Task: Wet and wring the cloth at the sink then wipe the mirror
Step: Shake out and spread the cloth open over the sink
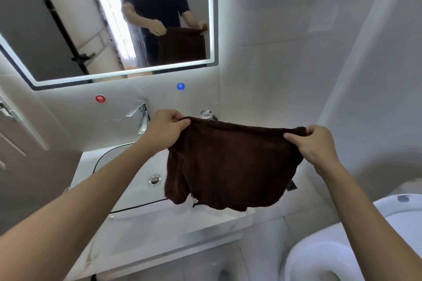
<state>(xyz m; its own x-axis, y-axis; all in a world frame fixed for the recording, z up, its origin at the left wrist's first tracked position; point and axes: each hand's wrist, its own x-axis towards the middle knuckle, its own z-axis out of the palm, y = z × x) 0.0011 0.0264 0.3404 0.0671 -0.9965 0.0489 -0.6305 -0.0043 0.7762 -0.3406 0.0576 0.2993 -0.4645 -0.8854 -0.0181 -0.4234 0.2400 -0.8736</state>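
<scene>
Head view shows the brown cloth (230, 166) spread out in the air above the sink (137, 189), hanging from its top edge. The left hand (167, 129) pinches one upper corner and the right hand (316, 143) pinches the other, each with fingers curled on the hem. The cloth sits to the right of the faucet (141, 116), and its lower edge hangs past the front of the bench (171, 223), with the toilet (342, 246) close on the right. No water shows at the spout, and I cannot tell whether the cloth is wet.

Judging from this, wetting comes next, and the risks follow from how the cloth hangs. Soaked, it would likely weigh more, and two corner pinches might slip. Any part left outside the basin would drip onto the bench or the floor. Swinging it left toward the spout could brush the small shiny object (206, 114) just behind the hem. Poor wringing would probably streak the mirror (57, 29).
</scene>
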